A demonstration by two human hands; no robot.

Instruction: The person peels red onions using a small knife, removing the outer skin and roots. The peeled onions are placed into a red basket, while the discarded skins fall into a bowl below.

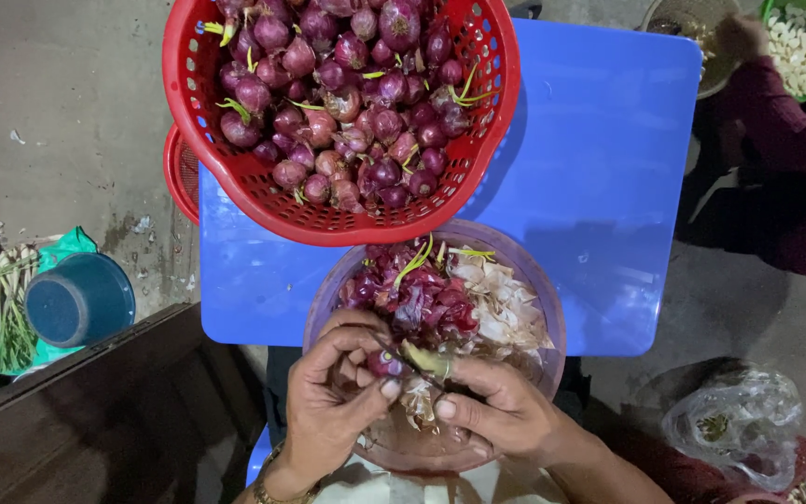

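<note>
Crowding hands (422,397) peel shallot (386,362) over bowl (552,308).

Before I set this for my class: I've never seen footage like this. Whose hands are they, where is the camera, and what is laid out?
The one picture comes from a camera worn on a person's head, looking down. The left hand and right hand are that person's own, bare, and together hold a small onion and a knife over a purple bowl of peelings. Beyond it, a red basket of unpeeled onions sits on a blue table. Another person's sleeve shows at top right.
</note>
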